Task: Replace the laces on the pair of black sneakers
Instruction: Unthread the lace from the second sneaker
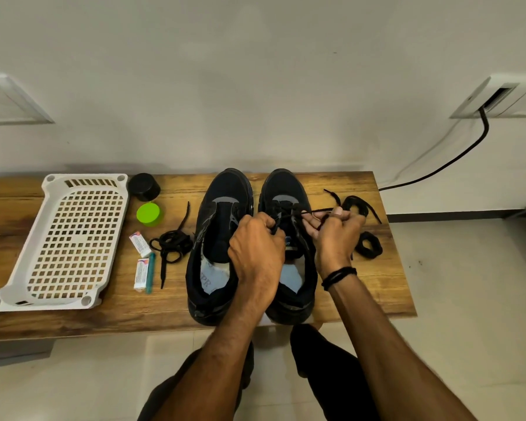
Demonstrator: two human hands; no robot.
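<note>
- Dark trouser legs [316,360] are filling the bottom centre of the frame, and both forearms are reaching up from there onto the wooden table [377,287].
- I am watching the left hand [257,238] at the centre of the frame. Its fingers are curling into a pinch on one end of the lace [313,211], just over the tongue of the right-hand sneaker [287,186].
- Right of centre, the right hand [336,235] is pinching the other run of that lace between thumb and fingers and holding it taut toward the right.
- Both sneakers are standing side by side at the middle of the table, toes toward the wall. The left-hand sneaker [217,226] is showing no lace that I can make out.
- I am judging the lace to be light, limp and somewhat slippery, so I am favouring a pinch close to its stiff tip for feeding an eyelet, not along the floppy middle.
- I am expecting the sneaker to be soft in the upper, firm in the sole and light enough to slide, so I am favouring a steadying hold beside the eyelets.
- Spare laces are lying loose: a tangle [170,246] left of the sneakers and a coil [368,244] to their right.
</note>
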